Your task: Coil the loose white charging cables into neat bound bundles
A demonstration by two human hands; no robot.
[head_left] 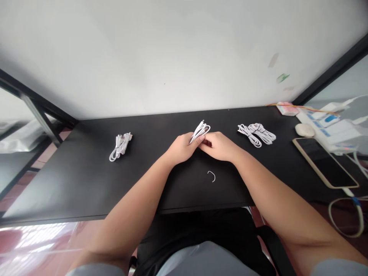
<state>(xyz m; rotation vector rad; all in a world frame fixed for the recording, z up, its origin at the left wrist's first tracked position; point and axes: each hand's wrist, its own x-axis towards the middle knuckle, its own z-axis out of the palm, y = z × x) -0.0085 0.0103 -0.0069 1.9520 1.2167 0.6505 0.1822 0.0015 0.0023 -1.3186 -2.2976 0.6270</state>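
A coiled white cable (200, 131) is held up over the middle of the black table, its loops and a plug end sticking out above my fingers. My left hand (184, 147) is closed round it, thumb pressed on the coil. My right hand (218, 145) meets the left at the cable's lower end with its fingers curled in; whether they pinch the coil or something thin is hidden. Below the hands a short white twist tie (212, 176) lies bent on the table.
Left on the black table (86, 180) lies a bundled white cable (120, 147); to the right are tied white cable bundles (257, 134). Farther right are a phone (324, 163) plugged into a cable, a white rounded case (304, 130) and a power strip (316, 126). A wall rises behind.
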